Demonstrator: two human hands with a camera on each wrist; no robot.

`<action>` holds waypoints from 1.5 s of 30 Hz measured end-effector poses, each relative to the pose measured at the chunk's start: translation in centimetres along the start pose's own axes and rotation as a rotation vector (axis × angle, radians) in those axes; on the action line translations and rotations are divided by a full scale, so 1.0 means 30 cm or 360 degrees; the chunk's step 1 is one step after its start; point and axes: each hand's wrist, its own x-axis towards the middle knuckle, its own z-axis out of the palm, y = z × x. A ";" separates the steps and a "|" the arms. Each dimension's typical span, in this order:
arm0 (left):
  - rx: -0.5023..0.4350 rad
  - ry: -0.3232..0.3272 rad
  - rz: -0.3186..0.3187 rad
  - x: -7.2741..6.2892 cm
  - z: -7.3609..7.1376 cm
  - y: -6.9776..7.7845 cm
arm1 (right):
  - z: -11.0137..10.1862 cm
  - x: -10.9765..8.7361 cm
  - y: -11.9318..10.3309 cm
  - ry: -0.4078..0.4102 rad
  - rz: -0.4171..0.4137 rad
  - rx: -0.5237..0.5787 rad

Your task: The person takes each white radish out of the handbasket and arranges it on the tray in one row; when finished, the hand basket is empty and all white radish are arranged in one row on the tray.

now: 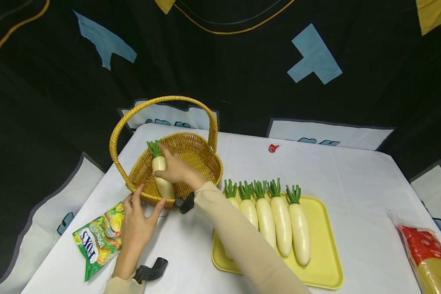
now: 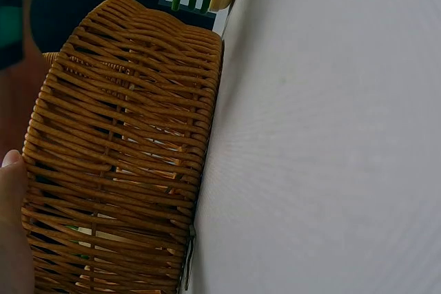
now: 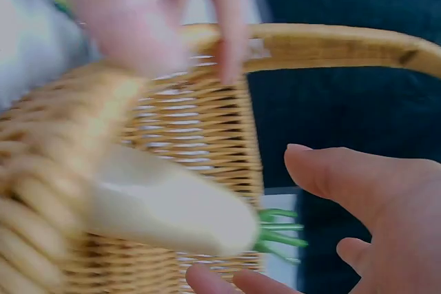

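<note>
A white radish point(image 1: 164, 185) with green stalks lies in a yellow wicker basket point(image 1: 194, 139), its leafy end against the far left side. My right hand point(image 1: 177, 167) is over it, thumb and fingers spread apart; the right wrist view shows a gap between this hand point(image 3: 386, 211) and the radish point(image 3: 172, 204). At the basket's near rim is my left hand point(image 1: 139, 220), fingers loosely spread with the tips at the wicker. In the left wrist view its thumb point(image 2: 12, 177) touches the basket's point(image 2: 124, 149) edge. More white radishes point(image 1: 266, 220) lie side by side on a yellow tray point(image 1: 321, 241).
A green snack bag point(image 1: 99, 241) lies left of my left hand. Behind the tray sits a small red wrapped candy point(image 1: 273, 148). At the far right is a red and yellow packet point(image 1: 428, 257). The basket's tall handle point(image 1: 169, 98) arches over its opening.
</note>
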 end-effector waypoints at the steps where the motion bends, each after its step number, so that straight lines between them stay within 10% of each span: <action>1: 0.0003 0.0001 0.0001 0.000 0.000 -0.001 | 0.016 0.007 0.007 -0.0014 0.0014 -0.0017; 17: -0.0010 0.0026 0.0030 -0.001 0.001 -0.004 | 0.140 0.040 0.094 -0.0022 -0.0009 0.0158; 45: -0.0015 0.0003 0.0001 -0.002 -0.005 -0.002 | 0.049 0.005 0.111 0.0063 -0.0162 0.0522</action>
